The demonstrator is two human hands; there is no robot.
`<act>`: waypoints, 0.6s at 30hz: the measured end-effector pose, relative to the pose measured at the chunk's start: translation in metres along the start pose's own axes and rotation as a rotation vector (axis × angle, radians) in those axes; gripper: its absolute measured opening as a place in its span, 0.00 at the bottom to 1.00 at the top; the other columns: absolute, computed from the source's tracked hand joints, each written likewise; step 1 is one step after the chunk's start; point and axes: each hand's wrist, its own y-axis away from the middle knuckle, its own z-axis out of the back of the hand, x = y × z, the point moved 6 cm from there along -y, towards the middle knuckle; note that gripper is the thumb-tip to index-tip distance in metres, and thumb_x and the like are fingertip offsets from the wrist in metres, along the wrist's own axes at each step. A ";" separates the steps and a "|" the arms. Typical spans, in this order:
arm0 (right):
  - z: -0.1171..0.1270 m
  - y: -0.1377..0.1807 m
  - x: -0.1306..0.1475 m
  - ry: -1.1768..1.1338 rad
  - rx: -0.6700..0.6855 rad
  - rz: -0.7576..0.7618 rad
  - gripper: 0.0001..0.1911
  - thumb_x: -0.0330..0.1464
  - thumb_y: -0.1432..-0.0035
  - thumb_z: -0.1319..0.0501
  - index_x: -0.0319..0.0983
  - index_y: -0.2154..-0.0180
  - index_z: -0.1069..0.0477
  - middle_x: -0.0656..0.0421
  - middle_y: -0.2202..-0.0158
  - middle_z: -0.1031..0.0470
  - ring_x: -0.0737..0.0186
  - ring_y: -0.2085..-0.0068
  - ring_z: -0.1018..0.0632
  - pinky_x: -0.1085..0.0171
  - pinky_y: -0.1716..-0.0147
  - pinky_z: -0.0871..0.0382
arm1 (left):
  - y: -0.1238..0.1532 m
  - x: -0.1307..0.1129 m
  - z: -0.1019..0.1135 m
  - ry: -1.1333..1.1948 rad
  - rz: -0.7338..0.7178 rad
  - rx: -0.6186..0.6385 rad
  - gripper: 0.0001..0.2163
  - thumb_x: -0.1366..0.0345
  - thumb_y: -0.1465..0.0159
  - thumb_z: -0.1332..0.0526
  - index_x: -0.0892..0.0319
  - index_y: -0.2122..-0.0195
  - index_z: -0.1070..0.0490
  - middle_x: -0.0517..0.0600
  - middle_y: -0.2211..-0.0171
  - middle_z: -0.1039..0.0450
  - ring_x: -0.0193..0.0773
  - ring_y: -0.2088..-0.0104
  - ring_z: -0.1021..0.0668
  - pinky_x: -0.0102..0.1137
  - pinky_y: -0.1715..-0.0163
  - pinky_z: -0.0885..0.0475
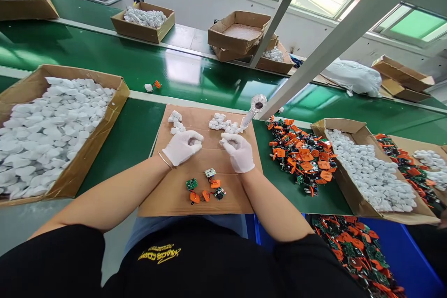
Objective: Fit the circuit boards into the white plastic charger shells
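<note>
Both my hands wear white gloves and rest on a brown cardboard sheet (174,195) on the green bench. My left hand (181,146) is closed round a small white plastic piece. My right hand (239,151) is closed too, pinching a white piece at its fingertips. The two hands are a short gap apart. Just beyond them lie two small heaps of white plastic pieces (223,123), the smaller heap (175,122) to the left. Nearer to me lie a few green circuit boards with orange tabs (206,188).
A large box of white pieces (49,125) stands at left. At right are a pile of green-and-orange boards (300,153), another box of white pieces (370,172) and a blue bin of boards (356,251). Cardboard boxes line the far bench. A slanted metal post (314,60) rises behind.
</note>
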 end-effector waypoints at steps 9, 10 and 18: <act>0.001 -0.003 -0.008 -0.340 -0.080 -0.253 0.19 0.31 0.67 0.22 0.38 0.73 0.28 0.62 0.71 0.24 0.68 0.70 0.24 0.64 0.65 0.26 | 0.027 -0.044 -0.035 -0.946 -0.536 0.249 0.15 0.70 0.42 0.40 0.57 0.54 0.22 0.53 0.52 0.22 0.49 0.52 0.24 0.45 0.48 0.35; -0.001 -0.003 -0.007 -0.340 -0.073 -0.265 0.19 0.32 0.67 0.22 0.38 0.73 0.28 0.62 0.72 0.24 0.67 0.70 0.23 0.64 0.65 0.26 | 0.034 -0.044 -0.044 -0.951 -0.544 0.326 0.15 0.65 0.40 0.38 0.57 0.51 0.23 0.53 0.54 0.22 0.48 0.54 0.24 0.44 0.50 0.34; -0.001 0.001 -0.001 -0.333 -0.029 -0.304 0.24 0.33 0.68 0.20 0.40 0.69 0.30 0.60 0.71 0.20 0.63 0.69 0.19 0.64 0.70 0.25 | 0.049 -0.025 -0.061 -0.878 -0.404 0.530 0.18 0.61 0.39 0.35 0.56 0.47 0.25 0.54 0.59 0.23 0.48 0.58 0.22 0.40 0.56 0.30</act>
